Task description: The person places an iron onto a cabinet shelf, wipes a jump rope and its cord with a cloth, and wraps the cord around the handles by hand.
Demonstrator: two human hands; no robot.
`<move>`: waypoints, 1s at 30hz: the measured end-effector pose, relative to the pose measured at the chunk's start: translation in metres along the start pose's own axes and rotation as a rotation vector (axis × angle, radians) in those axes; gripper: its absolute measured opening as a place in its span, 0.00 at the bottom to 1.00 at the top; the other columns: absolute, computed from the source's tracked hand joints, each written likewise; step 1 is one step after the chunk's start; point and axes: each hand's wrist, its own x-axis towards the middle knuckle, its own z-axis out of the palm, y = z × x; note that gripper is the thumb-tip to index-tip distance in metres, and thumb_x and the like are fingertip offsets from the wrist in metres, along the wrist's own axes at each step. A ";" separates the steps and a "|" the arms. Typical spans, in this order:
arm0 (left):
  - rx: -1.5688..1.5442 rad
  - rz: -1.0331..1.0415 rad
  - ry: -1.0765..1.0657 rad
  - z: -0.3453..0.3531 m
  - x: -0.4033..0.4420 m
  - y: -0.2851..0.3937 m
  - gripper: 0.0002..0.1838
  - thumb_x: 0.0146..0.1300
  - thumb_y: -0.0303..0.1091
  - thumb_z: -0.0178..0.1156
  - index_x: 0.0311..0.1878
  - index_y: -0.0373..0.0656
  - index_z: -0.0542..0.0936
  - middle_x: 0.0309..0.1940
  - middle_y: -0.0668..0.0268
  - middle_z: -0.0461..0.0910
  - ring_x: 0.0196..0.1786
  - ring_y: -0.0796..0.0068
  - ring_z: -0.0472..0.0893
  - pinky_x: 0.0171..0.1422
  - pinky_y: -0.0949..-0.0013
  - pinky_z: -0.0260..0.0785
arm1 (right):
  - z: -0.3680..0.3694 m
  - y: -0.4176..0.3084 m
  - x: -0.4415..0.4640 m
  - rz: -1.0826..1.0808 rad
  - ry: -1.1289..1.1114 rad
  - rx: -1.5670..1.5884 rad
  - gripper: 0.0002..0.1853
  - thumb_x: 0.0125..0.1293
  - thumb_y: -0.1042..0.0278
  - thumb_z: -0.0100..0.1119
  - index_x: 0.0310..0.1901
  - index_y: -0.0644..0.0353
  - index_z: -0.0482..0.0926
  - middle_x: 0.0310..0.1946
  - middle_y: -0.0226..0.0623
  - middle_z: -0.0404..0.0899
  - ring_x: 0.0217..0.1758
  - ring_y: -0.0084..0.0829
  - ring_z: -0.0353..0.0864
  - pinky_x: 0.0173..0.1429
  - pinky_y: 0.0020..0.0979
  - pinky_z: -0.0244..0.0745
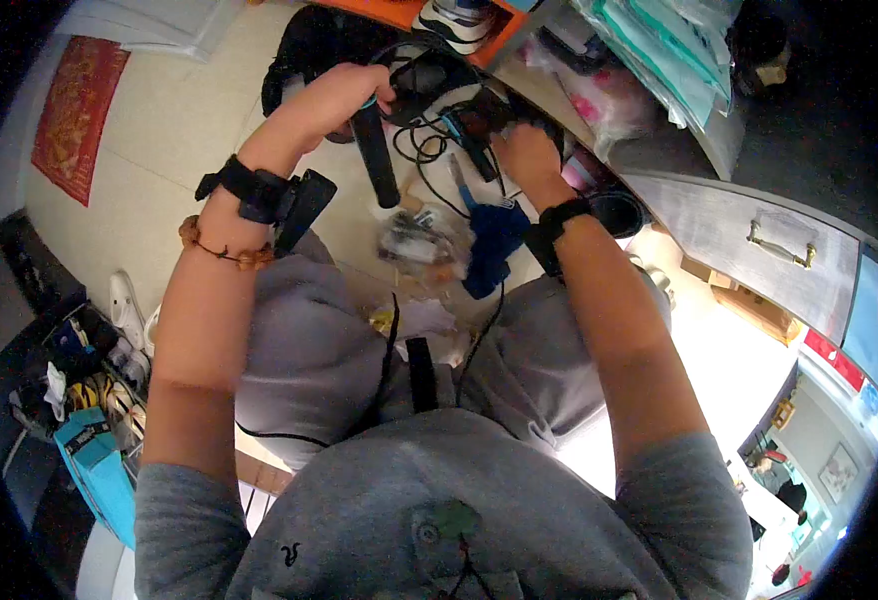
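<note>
My left hand [359, 92] is up at the top centre, its fingers curled down beside dark cables. Just below it hangs or lies a long black stick-like object [375, 160]; whether the fingers grip it I cannot tell. My right hand [529, 158] reaches down with closed fingers at a black item with a blue edge [471, 145]; its fingertips are partly hidden. Black cable [421, 145] loops over the floor between both hands. Nearer my knees lie a clear plastic bag of small items [421, 240] and a dark blue cloth [494, 245].
An open grey cabinet with plastic-wrapped packets [649, 50] stands at upper right, beside a drawer front with a brass handle [781, 246]. A shoe [454, 25] sits on an orange surface. More shoes [124, 310] and a turquoise box [94, 465] are at left; a red mat [79, 115] lies beyond.
</note>
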 end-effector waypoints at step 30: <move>0.283 0.190 -0.121 -0.050 -0.014 0.005 0.19 0.63 0.45 0.56 0.28 0.36 0.79 0.21 0.61 0.80 0.23 0.73 0.79 0.30 0.71 0.71 | -0.175 -0.022 -0.052 0.233 -0.508 1.275 0.25 0.56 0.65 0.62 0.54 0.67 0.72 0.36 0.38 0.79 0.19 0.19 0.69 0.17 0.19 0.58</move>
